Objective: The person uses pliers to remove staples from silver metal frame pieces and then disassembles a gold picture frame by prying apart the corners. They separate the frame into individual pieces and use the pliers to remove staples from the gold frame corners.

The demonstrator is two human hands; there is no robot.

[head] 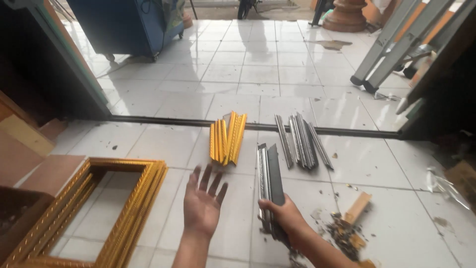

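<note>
Hands first: right hand (283, 214) is clamped around the near end of a bundle of dark silver moulding strips (270, 181), fingers wrapped over the top, far end resting on the white tiled floor (208, 79). Left hand (202, 203) is free, palm up, fingers spread, hovering above the tile between the bundle and the gold frame (106, 213). It touches nothing.

Handling, my read: strips look rigid, profiled, cut square or mitred at the ends. Light singly, moderate as a bundle. Painted face likely scuffs and the loose pieces could slide against each other, so grip across the whole stack rather than one edge. Holding only one end lets the far end lever down; a second hold near the middle or far end would steady it.

Counts:
- held bundle: about three or four strips, can't separate them cleanly
- gold moulding pieces (227, 138): one pile just beyond the left hand, roughly five or six short lengths
- grey moulding pieces (302, 140): one pile to the right of the gold, roughly six or seven
- assembled gold frame: one, flat on the floor at left
- wood offcut (358, 207) with scattered debris right of the wrist: one block visible

Stepladder legs (391, 47) stand well back at right, blue cart (126, 25) at left.
</note>
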